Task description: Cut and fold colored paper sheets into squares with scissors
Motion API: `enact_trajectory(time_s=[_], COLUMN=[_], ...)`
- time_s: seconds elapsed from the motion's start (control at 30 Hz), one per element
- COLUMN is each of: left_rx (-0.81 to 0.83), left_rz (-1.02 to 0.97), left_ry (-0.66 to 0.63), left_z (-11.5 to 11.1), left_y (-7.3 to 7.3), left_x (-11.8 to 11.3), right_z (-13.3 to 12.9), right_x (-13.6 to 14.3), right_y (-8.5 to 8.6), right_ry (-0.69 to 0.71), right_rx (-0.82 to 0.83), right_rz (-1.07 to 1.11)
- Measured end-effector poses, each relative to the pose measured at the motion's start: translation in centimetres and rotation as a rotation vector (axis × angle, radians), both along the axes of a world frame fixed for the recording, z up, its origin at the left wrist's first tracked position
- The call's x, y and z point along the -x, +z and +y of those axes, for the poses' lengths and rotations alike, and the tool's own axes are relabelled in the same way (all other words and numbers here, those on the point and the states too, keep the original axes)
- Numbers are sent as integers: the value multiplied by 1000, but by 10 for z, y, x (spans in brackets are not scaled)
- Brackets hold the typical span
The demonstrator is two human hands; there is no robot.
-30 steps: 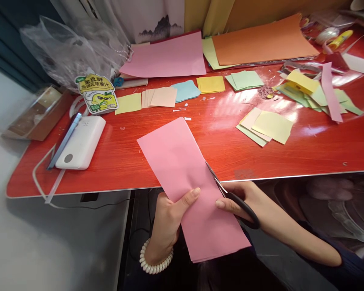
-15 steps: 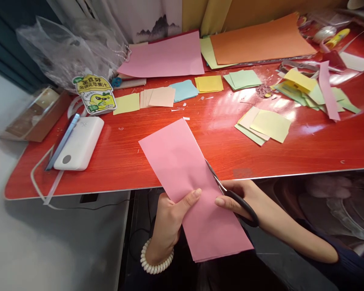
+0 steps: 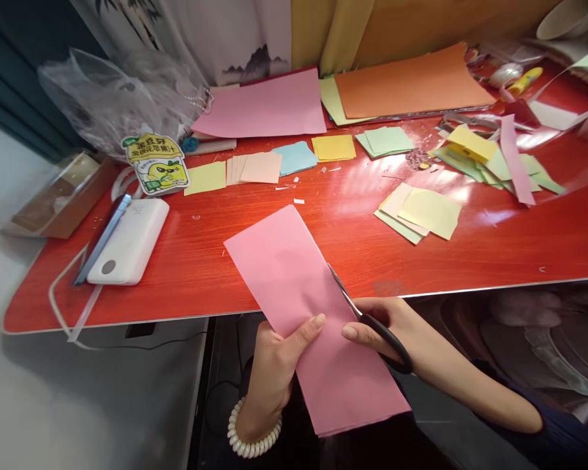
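A long pink sheet of paper is held at a slant in front of me, its upper part over the table's front edge. Its lower edge shows more than one layer. My left hand grips the left side, thumb on top and fingers hidden underneath. Along the right side, my right hand holds black-handled scissors. Their narrow blades lie against the paper's right edge, pointing up and left. My right thumb rests over the paper near the handle. How far the blades are apart is hard to tell.
On the red table lie a white power bank, small coloured paper squares in a row, a loose stack and scraps. Large pink and orange sheets lie behind, beside a clear plastic bag.
The camera view has tilted slightly, so the table and its contents appear lower. Both hands keep their holds on the paper and scissors, with hardly any movement between them.
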State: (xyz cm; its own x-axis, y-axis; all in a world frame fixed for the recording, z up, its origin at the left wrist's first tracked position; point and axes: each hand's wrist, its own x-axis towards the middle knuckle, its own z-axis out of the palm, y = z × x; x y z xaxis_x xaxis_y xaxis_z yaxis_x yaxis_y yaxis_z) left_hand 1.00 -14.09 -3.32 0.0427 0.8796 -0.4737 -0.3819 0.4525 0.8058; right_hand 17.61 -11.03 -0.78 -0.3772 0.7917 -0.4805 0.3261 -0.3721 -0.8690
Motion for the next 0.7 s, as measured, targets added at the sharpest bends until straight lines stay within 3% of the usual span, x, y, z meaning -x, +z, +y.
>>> enact_trajectory(time_s=[0.27, 0.7], left_rx=[7, -11], left_rz=[-2, -37], left_ry=[43, -34], left_z=[0, 0], left_y=[3, -3], left_x=[-4, 0], right_z=[2, 3], right_x=[0, 0], right_y=[-2, -2], right_ry=[7, 3], right_rx=[-42, -28], right_rz=[-32, -10])
